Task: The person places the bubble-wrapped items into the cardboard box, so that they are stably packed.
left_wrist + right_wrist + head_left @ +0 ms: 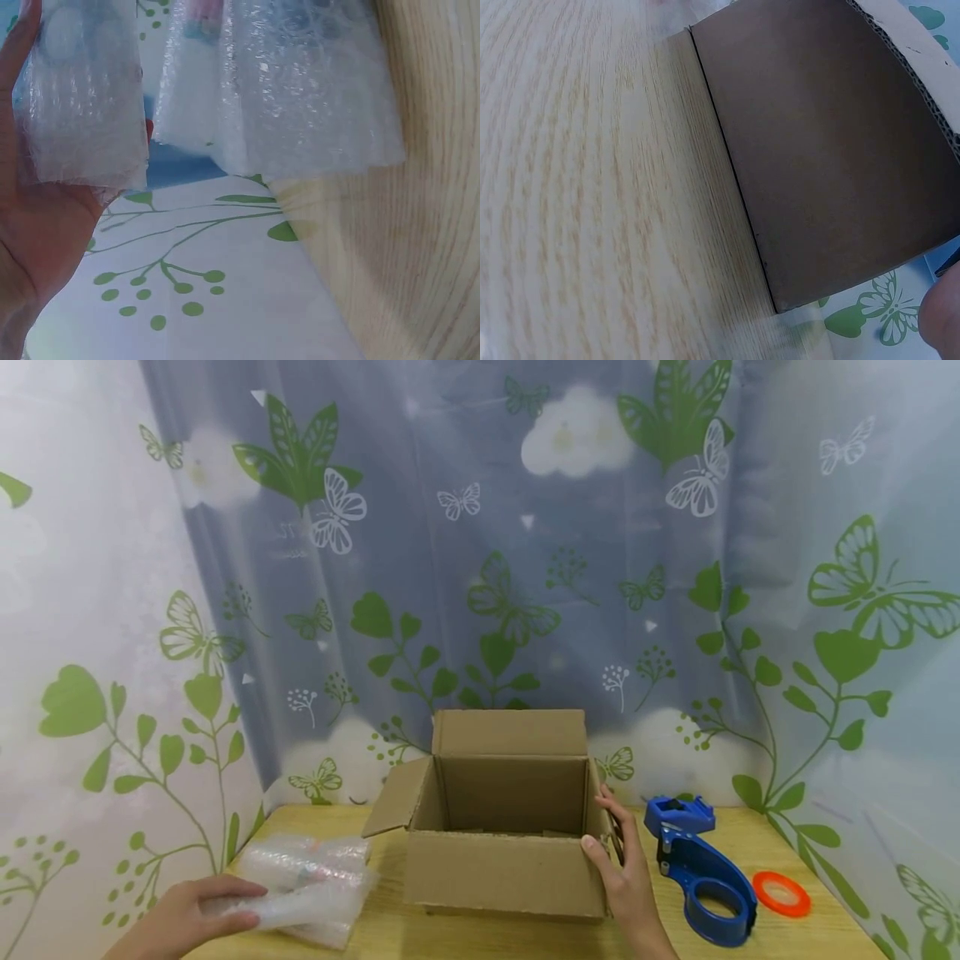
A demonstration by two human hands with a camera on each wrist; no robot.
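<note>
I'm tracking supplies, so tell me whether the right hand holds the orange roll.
No, the right hand grips the box, and the orange roll lies on the table.

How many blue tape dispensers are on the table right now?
2, both right of the box: the small dispenser farther back, the large dispenser in front of it, beside the orange tape. The box could hide more.
</note>
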